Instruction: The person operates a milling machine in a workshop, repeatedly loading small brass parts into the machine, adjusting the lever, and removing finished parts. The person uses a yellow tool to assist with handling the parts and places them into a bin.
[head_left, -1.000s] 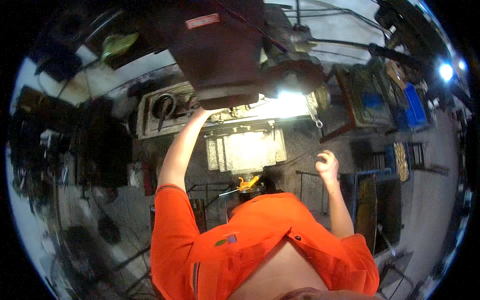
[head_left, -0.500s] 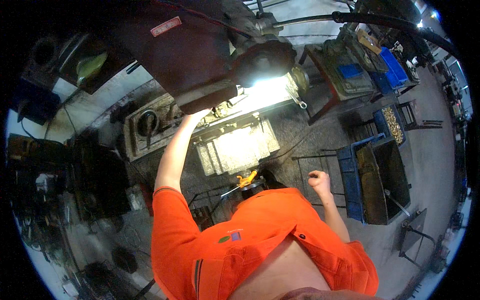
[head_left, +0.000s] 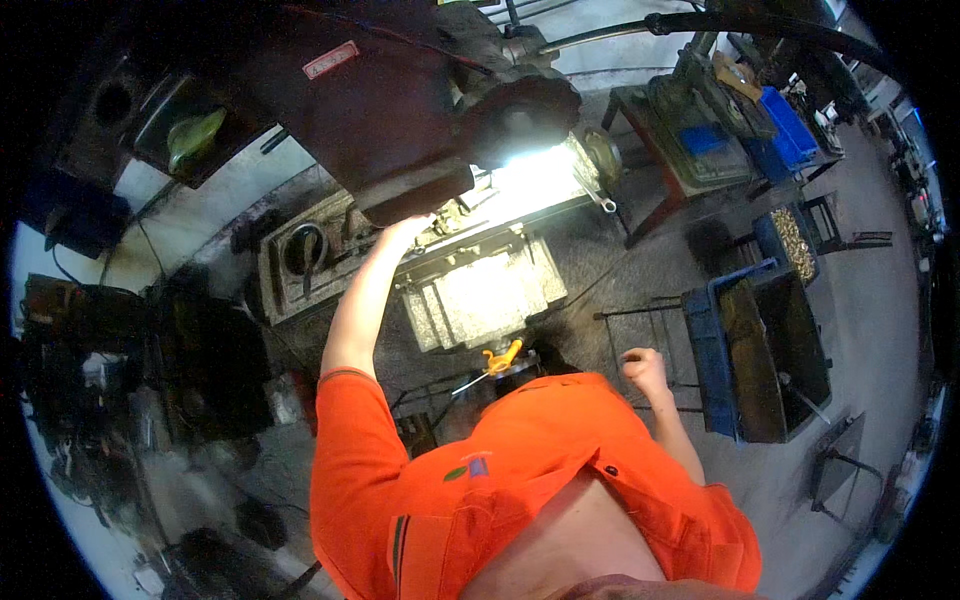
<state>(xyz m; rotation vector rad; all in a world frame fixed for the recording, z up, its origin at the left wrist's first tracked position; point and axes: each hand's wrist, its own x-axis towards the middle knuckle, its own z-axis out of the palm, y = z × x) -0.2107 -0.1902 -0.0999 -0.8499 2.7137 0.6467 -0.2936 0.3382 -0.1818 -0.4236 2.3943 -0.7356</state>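
My left hand (head_left: 407, 231) reaches forward to the machine table (head_left: 420, 262), at the fixture (head_left: 447, 221) beneath the dark machine head (head_left: 395, 135). Its fingers are mostly hidden by the head's lower edge and glare, so their grip cannot be made out. My right hand (head_left: 645, 371) hangs in the air at my right side, apart from the machine. Its fingers are curled closed; whatever may be inside them does not show. A yellow-orange handle (head_left: 505, 355) with a thin pale rod sits just in front of my body, below the brightly lit stepped metal block (head_left: 485, 295).
A wrench (head_left: 604, 200) lies at the table's right end. To my right stand a blue crate (head_left: 712, 370) with a dark metal bin (head_left: 790, 350), and a bin of small brass-coloured parts (head_left: 792, 243). A workbench (head_left: 700, 165) with blue trays is farther back. A black ring (head_left: 303, 248) rests on the table's left end.
The whole view has shifted slightly. My left hand stays at the fixture under the machine head. My right hand stays closed at my side, its wrist turned a little.
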